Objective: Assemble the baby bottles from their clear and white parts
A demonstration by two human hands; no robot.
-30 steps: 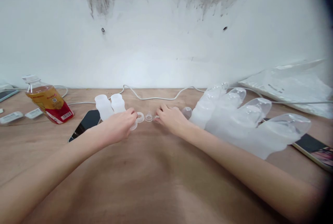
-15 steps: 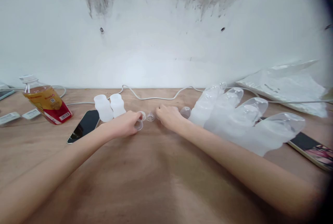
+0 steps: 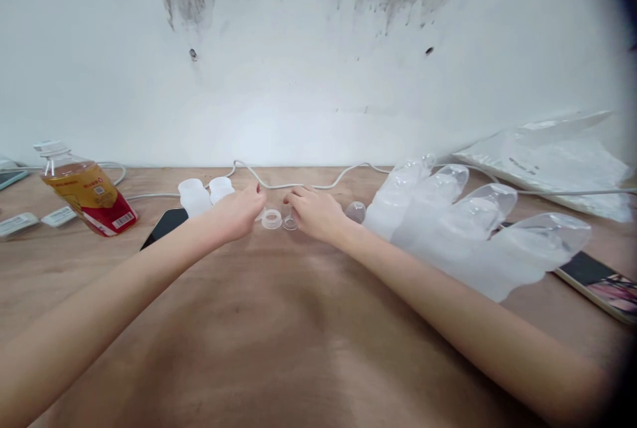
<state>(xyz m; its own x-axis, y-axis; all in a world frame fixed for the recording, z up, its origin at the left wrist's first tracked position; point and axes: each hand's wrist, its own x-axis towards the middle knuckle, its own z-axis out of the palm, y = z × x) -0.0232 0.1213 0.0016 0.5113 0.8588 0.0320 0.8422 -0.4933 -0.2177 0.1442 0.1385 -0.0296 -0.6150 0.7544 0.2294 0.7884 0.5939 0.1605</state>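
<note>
My left hand (image 3: 247, 210) is closed in a pinch beside a translucent screw ring (image 3: 271, 219) on the table; what its fingers hold is hidden. My right hand (image 3: 314, 212) has its fingers curled round the top of a clear teat (image 3: 289, 223), whose round base rests on the wood. Just right of that hand stands a clear dome cap (image 3: 355, 212). Behind my left wrist are two white, open-necked bottle bodies, one nearer (image 3: 193, 198) and one farther (image 3: 220, 188). Several frosted bottles with clear domed tops (image 3: 460, 235) are grouped beyond my right forearm.
A drink bottle (image 3: 92, 196) with a red and yellow label stands on the left, near a dark phone (image 3: 166, 225). Another phone (image 3: 600, 282) lies far right. A white cable (image 3: 298, 186) runs along the wall, and a plastic bag (image 3: 552, 162) lies back right.
My left hand has lifted slightly away from the rings, leaving the screw ring in fuller view. My right hand has shifted left, and its fingers now cover part of the clear teat.
</note>
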